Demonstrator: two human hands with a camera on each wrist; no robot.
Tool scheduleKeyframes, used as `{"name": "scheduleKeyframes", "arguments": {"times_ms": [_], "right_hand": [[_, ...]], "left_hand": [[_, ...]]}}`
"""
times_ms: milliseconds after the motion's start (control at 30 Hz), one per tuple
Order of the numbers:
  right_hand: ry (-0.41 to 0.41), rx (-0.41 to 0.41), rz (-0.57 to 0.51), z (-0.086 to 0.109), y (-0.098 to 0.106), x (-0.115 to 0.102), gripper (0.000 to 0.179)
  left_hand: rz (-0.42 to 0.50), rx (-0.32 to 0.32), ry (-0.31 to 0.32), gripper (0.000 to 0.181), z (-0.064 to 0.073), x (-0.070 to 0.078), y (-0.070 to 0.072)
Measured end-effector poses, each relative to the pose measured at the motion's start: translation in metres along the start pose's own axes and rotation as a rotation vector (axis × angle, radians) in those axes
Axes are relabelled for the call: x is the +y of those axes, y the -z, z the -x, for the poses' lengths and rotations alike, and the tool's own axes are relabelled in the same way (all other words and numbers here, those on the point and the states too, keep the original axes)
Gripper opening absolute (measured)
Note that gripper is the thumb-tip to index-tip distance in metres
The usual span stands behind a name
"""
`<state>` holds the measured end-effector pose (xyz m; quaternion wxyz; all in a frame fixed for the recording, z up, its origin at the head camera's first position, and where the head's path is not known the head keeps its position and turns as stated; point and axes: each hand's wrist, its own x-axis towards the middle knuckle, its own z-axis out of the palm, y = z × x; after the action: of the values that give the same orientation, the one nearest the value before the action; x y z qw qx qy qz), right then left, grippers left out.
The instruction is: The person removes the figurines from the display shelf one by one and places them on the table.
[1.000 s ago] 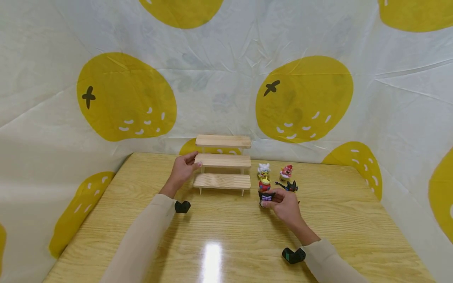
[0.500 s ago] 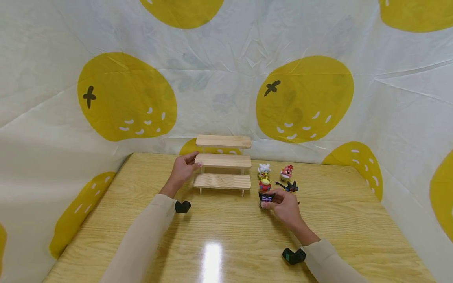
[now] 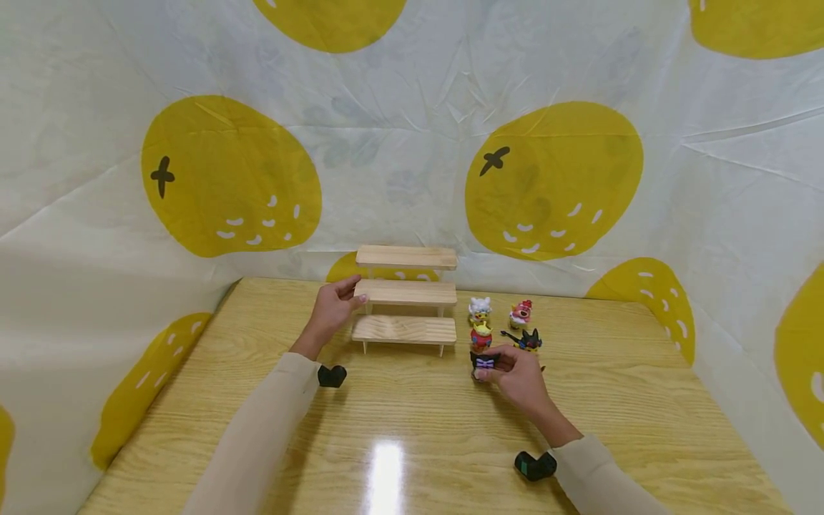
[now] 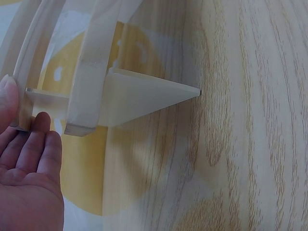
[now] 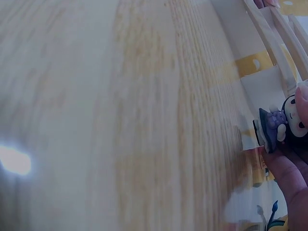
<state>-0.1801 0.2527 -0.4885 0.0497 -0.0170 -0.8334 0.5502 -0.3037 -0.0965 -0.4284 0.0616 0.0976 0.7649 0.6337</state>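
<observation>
A three-tier wooden display stand [image 3: 404, 330] stands at the back of the table. My left hand [image 3: 332, 312] holds the left end of its middle shelf, thumb on top; in the left wrist view, fingers [image 4: 49, 156] curl beneath the plank. To the right of the stand, my right hand [image 3: 518, 372] pinches a small black figurine [image 3: 483, 363] with a purple bow. The right wrist view shows the figurine's white face, partly covered by the thumb [image 5: 302, 103]. Just behind it are a red-and-yellow figurine [image 3: 481, 336] and a white-topped figurine [image 3: 479, 310].
A pink figurine [image 3: 521, 314] and a black cat-like figurine [image 3: 531, 339] with a long tail stand farther right. Part of another dark thing shows beyond my right hand. Patterned cloth [image 3: 399, 164] hangs behind the wooden table [image 3: 270, 443].
</observation>
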Motion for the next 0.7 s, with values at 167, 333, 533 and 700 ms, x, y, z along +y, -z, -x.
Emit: {"name": "scheduleKeyframes", "arguments": {"times_ms": [167,333,533,700], "right_hand": [[0.000,-0.008,0.000,0.000,-0.001,0.002,0.034],[0.000,-0.014,0.001,-0.001,-0.001,0.003,0.034],[-0.001,-0.023,0.006,0.001,0.000,0.002,0.034],[0.001,-0.033,0.021,0.002,0.001,0.002,0.034]], "left_hand": [[0.000,-0.004,-0.002,0.058,0.004,0.003,0.000],[-0.004,-0.001,-0.004,0.059,0.003,0.001,0.000],[-0.002,0.005,0.007,0.059,0.000,-0.002,-0.001],[0.002,0.013,-0.003,0.059,-0.009,-0.017,0.000]]}}
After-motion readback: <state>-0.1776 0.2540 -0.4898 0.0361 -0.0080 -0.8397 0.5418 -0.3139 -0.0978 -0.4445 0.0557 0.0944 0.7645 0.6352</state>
